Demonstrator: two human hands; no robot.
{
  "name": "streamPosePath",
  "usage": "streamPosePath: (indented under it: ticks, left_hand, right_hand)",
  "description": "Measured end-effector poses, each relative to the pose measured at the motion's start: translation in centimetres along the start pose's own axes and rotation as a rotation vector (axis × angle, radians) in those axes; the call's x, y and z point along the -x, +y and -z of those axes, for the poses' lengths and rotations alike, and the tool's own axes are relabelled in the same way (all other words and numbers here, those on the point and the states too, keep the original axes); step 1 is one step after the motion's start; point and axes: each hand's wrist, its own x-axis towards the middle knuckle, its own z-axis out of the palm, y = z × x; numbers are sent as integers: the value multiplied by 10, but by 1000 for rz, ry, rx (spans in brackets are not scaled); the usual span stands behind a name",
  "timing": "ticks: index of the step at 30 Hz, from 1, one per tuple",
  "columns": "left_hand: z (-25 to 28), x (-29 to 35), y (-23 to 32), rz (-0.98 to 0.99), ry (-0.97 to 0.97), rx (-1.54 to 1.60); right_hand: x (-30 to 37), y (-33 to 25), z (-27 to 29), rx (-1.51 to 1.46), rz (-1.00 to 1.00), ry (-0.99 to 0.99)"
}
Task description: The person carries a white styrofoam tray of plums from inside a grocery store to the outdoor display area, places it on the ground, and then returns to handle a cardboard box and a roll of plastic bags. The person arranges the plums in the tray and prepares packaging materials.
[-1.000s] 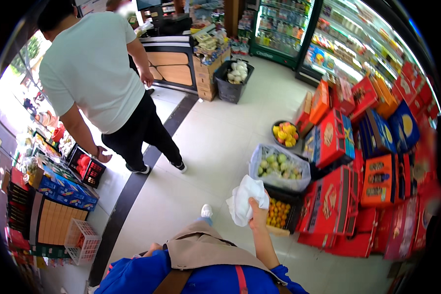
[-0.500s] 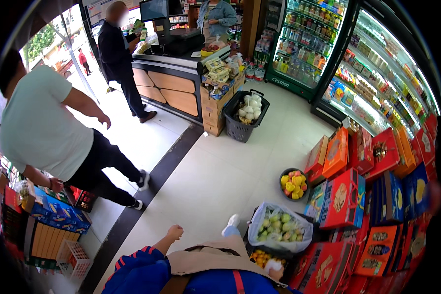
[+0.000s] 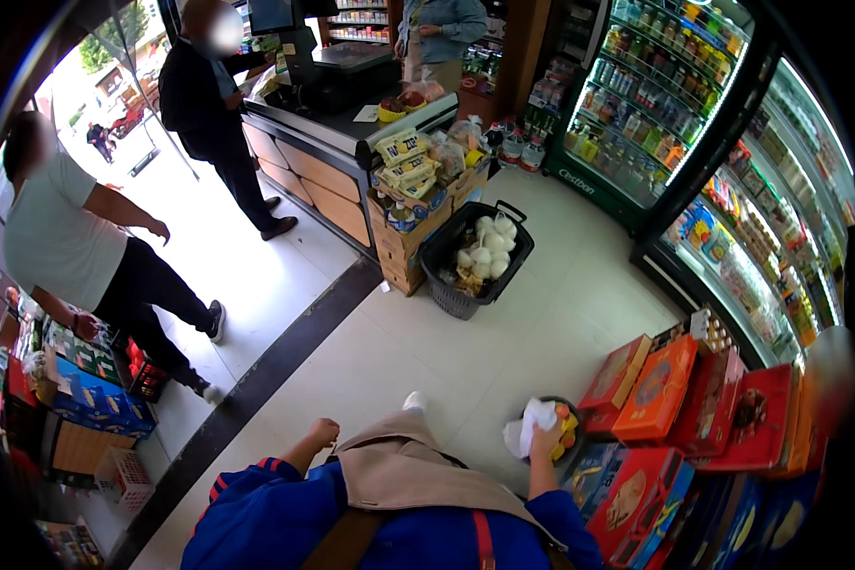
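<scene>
My left hand (image 3: 324, 433) hangs in front of my body, its fingers curled and nothing visible in them. My right hand (image 3: 547, 442) grips a crumpled white thing (image 3: 530, 425), either a cloth or a thin plastic bag; I cannot make out which. Just below and beside it stands a dark round tub (image 3: 559, 461) of yellow and red wrapped fruit (image 3: 568, 432), partly hidden by my hand. A black shopping basket (image 3: 458, 296) with bagged white round items (image 3: 489, 249) stands on the floor ahead.
Red and orange gift boxes (image 3: 655, 380) are stacked on my right, below lit drink fridges (image 3: 636, 104). The checkout counter (image 3: 313, 195) is ahead, with stacked cartons (image 3: 404, 247) at its end. A person in a white shirt (image 3: 62, 228) walks on the left; another in dark clothes (image 3: 204, 104) stands at the counter.
I have moved forward, so the basket and counter are nearer. My right hand with the white thing has come up beside the fruit tub. The white-shirted person has stepped along.
</scene>
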Motion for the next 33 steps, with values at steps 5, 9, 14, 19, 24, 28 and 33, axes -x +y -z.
streamPosePath:
  ticks: [5, 9, 14, 19, 24, 28, 33]
  left_hand:
    - [-35, -74, 40, -67, -25, -529]
    - [-68, -123, 174, 83, 63, -509]
    - [-94, -134, 414, -316, 280, -296]
    - [-125, -155, 561, -412, 558, -177]
    - [-219, -164, 537, 94, 611, 22]
    - [-320, -83, 537, 460, 426, 296]
    - [-496, -133, 463, 637, 429, 471]
  right_hand:
    - [-151, -152, -57, -82, 235, -104]
    - [-233, -161, -50, 174, 265, -163]
    - [-331, -88, -28, 340, -58, -135]
    - [-452, -15, 5, 247, -380, -157]
    - [-666, -3, -63, 466, -138, -253]
    - [-809, -134, -148, 431, 19, -416]
    - [-929, -189, -259, 88, 356, -515]
